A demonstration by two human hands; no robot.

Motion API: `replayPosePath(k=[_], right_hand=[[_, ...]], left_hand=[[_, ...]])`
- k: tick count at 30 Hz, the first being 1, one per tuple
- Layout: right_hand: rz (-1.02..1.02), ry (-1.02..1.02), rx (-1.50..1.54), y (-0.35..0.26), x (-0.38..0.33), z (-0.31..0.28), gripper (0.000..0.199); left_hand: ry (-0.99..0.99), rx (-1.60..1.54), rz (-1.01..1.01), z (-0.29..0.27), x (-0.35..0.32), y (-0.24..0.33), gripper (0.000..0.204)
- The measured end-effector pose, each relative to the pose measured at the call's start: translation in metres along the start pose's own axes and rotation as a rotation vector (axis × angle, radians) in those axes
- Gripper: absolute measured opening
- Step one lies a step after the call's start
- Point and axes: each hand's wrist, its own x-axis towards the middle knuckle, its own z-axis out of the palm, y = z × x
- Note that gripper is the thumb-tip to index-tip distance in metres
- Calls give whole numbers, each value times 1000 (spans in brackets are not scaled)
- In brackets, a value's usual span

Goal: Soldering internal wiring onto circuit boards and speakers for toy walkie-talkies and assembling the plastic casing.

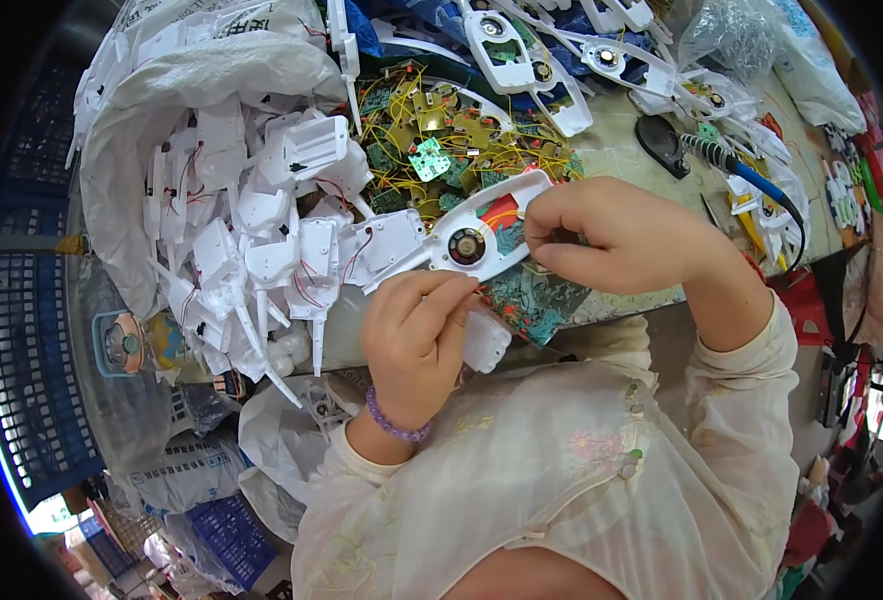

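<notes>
A white plastic housing [426, 262] with a round dark speaker set in it lies slanted before me. My left hand [416, 330], with a purple bead bracelet at the wrist, grips its near edge. A white plastic block [486, 340] shows below those fingertips; whether it belongs to the same housing I cannot tell. At the housing's right end my right hand [611, 235] is closed in a pinch, and what its fingers hold is hidden. Red and orange wires [501, 210] show inside the frame, beside the right fingertips. Green circuit boards [531, 295] lie beneath the housing.
Left, a white woven sack [116, 180] spills many white plastic housings [291, 240] with thin wires. Behind my hands is a heap of circuit boards [431, 155] with yellow wires. A blue-handled soldering iron [751, 178] rests in a coiled stand at right. Blue crates [36, 380] stand far left.
</notes>
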Motion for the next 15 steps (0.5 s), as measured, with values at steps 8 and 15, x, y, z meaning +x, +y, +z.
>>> replayPosePath(k=[8, 15], right_hand=[[-123, 258, -187, 0, -11, 20, 20], [-353, 326, -351, 11, -25, 36, 33]], left_hand=[[56, 32, 52, 13, 1, -11, 15], [40, 49, 57, 14, 3, -11, 16]])
